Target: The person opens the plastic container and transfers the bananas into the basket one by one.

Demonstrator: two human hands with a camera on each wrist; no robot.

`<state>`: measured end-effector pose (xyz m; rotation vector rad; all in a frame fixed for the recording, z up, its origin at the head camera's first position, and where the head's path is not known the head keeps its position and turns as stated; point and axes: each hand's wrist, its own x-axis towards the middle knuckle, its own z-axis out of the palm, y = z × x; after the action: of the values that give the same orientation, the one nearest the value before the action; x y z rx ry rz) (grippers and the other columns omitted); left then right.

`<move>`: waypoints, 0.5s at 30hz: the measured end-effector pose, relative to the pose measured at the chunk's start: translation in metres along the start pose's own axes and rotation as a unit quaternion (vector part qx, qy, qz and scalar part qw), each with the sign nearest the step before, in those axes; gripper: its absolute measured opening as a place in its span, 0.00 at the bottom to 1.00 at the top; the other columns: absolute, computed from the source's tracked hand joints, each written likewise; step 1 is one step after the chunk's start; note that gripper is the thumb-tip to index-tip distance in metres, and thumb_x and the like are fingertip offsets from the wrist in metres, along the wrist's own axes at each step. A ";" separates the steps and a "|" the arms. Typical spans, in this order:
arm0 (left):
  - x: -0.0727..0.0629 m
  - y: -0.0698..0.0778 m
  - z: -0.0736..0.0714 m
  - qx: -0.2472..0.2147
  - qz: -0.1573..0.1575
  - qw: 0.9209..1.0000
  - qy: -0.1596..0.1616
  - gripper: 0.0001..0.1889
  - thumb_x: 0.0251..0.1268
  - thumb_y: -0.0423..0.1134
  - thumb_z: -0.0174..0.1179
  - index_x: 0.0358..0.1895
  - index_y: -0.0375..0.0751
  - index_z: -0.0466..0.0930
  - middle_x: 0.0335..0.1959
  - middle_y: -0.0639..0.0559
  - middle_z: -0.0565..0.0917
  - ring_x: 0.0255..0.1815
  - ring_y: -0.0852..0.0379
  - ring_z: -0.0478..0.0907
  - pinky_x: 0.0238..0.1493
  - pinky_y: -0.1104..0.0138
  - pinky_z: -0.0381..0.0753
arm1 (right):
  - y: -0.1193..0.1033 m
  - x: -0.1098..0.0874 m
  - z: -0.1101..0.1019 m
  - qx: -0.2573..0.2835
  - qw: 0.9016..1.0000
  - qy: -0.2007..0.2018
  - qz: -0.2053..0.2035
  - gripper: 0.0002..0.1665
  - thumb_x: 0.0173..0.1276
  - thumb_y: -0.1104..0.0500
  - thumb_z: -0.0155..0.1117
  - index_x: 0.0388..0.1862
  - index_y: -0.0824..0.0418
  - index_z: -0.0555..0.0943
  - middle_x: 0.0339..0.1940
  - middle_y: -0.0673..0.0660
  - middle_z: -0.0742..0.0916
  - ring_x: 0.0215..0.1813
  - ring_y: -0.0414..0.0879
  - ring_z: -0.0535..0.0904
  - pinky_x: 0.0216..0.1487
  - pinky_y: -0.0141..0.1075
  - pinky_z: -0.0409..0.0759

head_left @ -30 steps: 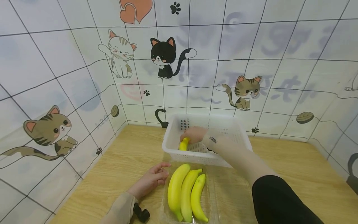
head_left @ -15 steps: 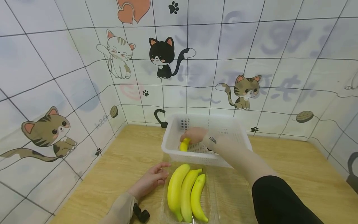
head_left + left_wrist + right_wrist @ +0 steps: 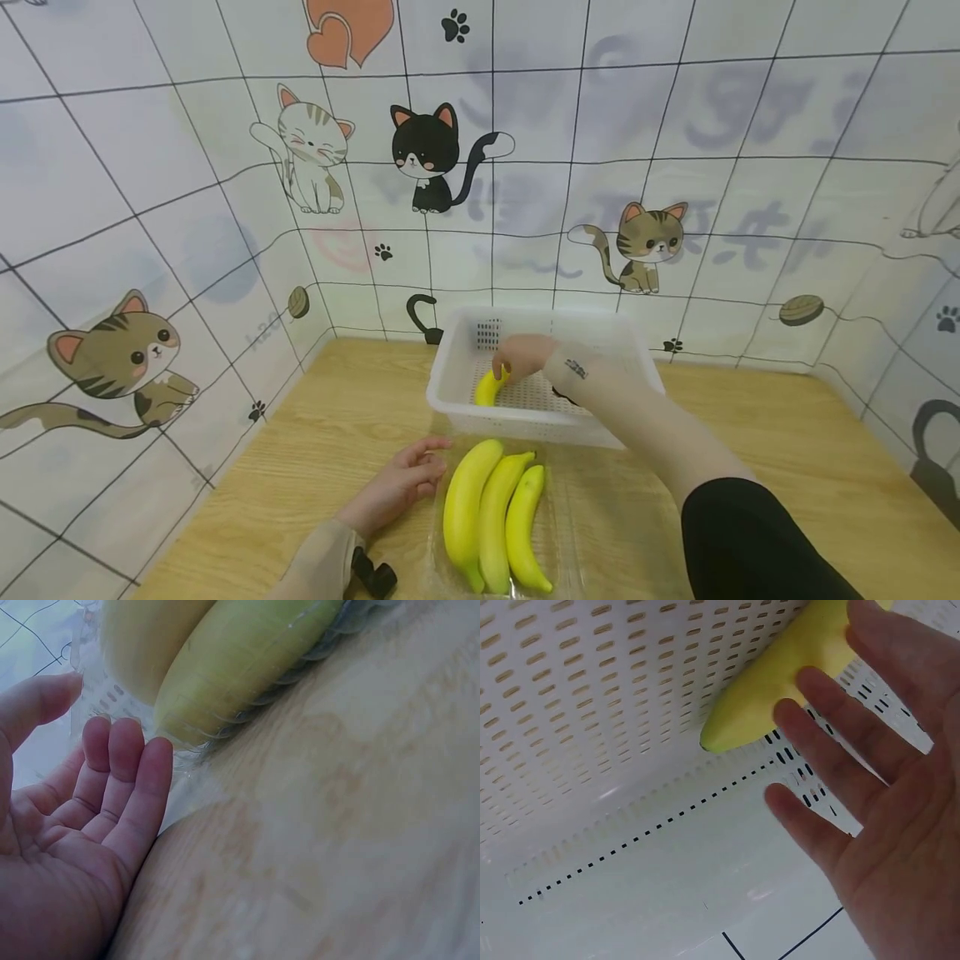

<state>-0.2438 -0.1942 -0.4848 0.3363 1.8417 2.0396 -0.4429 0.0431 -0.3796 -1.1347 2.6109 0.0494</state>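
A yellow banana (image 3: 489, 390) lies at the left end inside a white perforated basket (image 3: 592, 429). My right hand (image 3: 525, 356) reaches into that basket over the banana. In the right wrist view its fingers (image 3: 832, 754) are spread and fairly straight, with the tips right at the banana's side. A clear plastic box (image 3: 567, 542) stands in front of the basket, holding several bananas (image 3: 467, 512) laid side by side. Beside the box's left wall, my left hand (image 3: 401, 483) lies with relaxed fingers; the left wrist view shows the fingertips (image 3: 155, 754) close to the plastic.
All of this stands on a wood-grain table (image 3: 360, 392). Behind and to the sides hangs a white gridded covering (image 3: 540, 108) printed with cats. A black strap piece (image 3: 372, 575) sits at my left wrist.
My right hand has loosened from the banana and shifted slightly up and right, leaving more of the banana showing. The left hand keeps its place by the box. The head view has turned slightly.
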 end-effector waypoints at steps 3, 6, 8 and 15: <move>0.000 0.000 -0.001 0.000 0.003 1.000 0.000 0.25 0.71 0.35 0.55 0.66 0.31 0.60 0.37 0.50 0.73 0.35 0.59 0.72 0.39 0.69 0.74 | -0.001 -0.003 0.002 0.029 0.998 -0.037 0.034 0.17 0.57 0.59 0.73 0.46 0.46 0.86 0.48 0.46 0.83 0.50 0.43 0.77 0.52 0.41 0.76; 0.001 -0.001 -0.001 0.000 0.003 1.000 -0.003 0.24 0.72 0.35 0.55 0.66 0.32 0.61 0.36 0.50 0.73 0.35 0.58 0.72 0.38 0.69 0.74 | -0.002 -0.006 0.005 0.045 0.996 -0.055 0.058 0.21 0.55 0.58 0.75 0.49 0.45 0.85 0.53 0.46 0.82 0.54 0.44 0.75 0.57 0.44 0.74; 0.001 -0.002 -0.002 0.001 0.003 1.000 -0.004 0.23 0.72 0.35 0.54 0.66 0.33 0.61 0.37 0.50 0.73 0.35 0.58 0.72 0.38 0.69 0.74 | -0.003 -0.006 0.006 0.047 0.995 -0.058 0.062 0.23 0.56 0.57 0.75 0.52 0.44 0.84 0.55 0.46 0.82 0.56 0.44 0.75 0.59 0.44 0.73; 0.000 -0.002 -0.003 0.004 0.006 1.000 -0.008 0.23 0.72 0.36 0.54 0.66 0.34 0.61 0.37 0.51 0.73 0.35 0.59 0.72 0.38 0.69 0.74 | -0.007 -0.006 0.006 0.042 0.996 -0.060 0.056 0.29 0.55 0.57 0.74 0.58 0.44 0.82 0.58 0.45 0.81 0.61 0.46 0.73 0.61 0.45 0.71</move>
<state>-0.2449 -0.1963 -0.4871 0.3659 1.8433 2.0328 -0.4328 0.0432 -0.3835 -0.9273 2.5417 0.0315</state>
